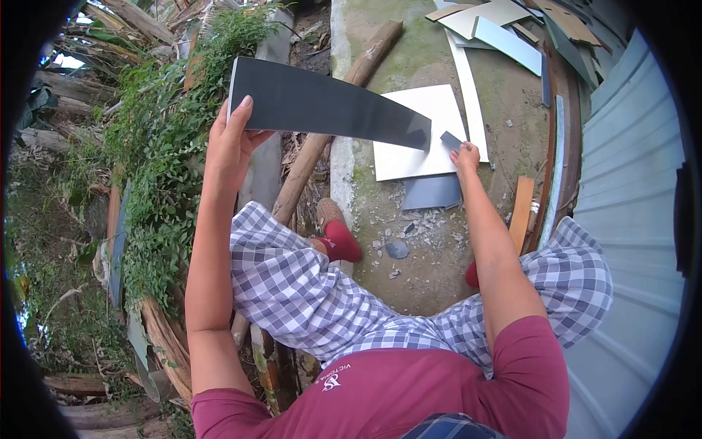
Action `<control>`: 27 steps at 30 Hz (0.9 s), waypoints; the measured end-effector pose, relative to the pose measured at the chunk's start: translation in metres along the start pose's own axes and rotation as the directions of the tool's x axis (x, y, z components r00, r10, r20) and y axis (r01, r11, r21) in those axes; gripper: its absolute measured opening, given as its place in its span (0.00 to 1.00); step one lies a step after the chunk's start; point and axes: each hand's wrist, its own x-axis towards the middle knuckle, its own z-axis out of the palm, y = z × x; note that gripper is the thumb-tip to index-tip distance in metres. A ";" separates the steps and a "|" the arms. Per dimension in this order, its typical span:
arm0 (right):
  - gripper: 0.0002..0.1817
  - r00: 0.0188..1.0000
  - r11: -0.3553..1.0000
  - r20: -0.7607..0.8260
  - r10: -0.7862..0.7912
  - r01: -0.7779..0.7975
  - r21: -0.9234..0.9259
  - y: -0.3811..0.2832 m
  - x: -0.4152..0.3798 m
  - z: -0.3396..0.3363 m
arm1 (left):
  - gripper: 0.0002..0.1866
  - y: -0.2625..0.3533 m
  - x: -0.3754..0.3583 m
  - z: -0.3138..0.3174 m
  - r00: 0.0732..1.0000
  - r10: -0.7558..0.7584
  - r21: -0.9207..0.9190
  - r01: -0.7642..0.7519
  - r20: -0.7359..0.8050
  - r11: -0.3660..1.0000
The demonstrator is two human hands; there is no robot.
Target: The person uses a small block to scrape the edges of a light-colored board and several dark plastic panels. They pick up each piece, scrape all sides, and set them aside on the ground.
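My left hand grips the left end of a long dark grey board, thumb on its upper face. The board's far end reaches over a white square panel lying on the ground. On the right, my right hand pinches a small dark piece above the panel's right part. Another grey piece lies partly beneath the panel's near edge.
Broken chips are scattered on the concrete before me. A wooden log lies to the left, beside green plants. Stacked boards are at the upper right, a brown strip and a corrugated metal wall at the right.
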 end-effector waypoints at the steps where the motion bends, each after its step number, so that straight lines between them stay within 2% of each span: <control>1: 0.14 1.000 1.000 -0.001 0.001 -0.001 0.002 0.001 0.003 0.000 | 0.19 0.001 0.000 0.000 1.000 0.001 -0.014 -0.001 0.001 1.000; 3: 0.17 0.992 0.998 0.115 0.043 -0.048 0.039 0.005 0.007 0.002 | 0.19 0.000 0.000 0.001 1.000 0.008 -0.009 -0.008 0.012 1.000; 10: 0.17 0.978 0.997 0.207 0.031 -0.045 0.063 0.005 0.005 0.011 | 0.18 0.005 -0.001 0.004 0.998 0.027 -0.035 -0.025 0.063 0.999; 12: 0.17 0.977 0.998 0.213 0.033 -0.019 -0.066 0.008 0.001 0.007 | 0.18 0.005 -0.001 0.005 0.998 0.026 -0.037 -0.023 0.064 0.999; 13: 0.17 0.977 0.997 0.212 0.035 -0.021 -0.067 0.010 0.000 0.004 | 0.18 0.005 -0.001 0.005 0.998 0.022 -0.037 -0.020 0.063 0.999; 15: 0.20 0.941 0.971 0.294 0.171 -0.109 -0.214 0.016 -0.003 -0.005 | 0.18 0.003 0.001 0.002 0.998 0.014 -0.037 -0.011 0.059 0.999; 16: 0.20 0.941 0.970 0.293 0.172 -0.110 -0.215 0.019 -0.002 -0.008 | 0.18 0.003 0.002 0.001 0.998 0.007 -0.036 -0.005 0.057 0.999; 19: 0.28 0.879 0.887 0.410 0.242 -0.030 -0.460 0.016 -0.008 -0.016 | 0.18 0.003 0.002 0.001 0.999 0.009 -0.049 -0.007 0.044 0.999; 23: 0.29 0.885 0.819 0.389 0.257 0.014 -0.573 0.011 -0.020 -0.019 | 0.18 0.004 0.003 0.000 0.998 0.015 -0.059 -0.012 0.058 0.998; 25: 0.31 0.821 0.691 0.459 0.338 0.115 -0.714 0.009 -0.022 -0.018 | 0.18 0.003 0.004 -0.002 0.998 0.005 -0.050 -0.002 0.059 0.999; 27: 0.29 0.825 0.678 0.458 0.330 0.131 -0.724 0.010 -0.026 -0.016 | 0.18 0.004 0.004 -0.002 0.998 0.002 -0.041 0.000 0.056 0.999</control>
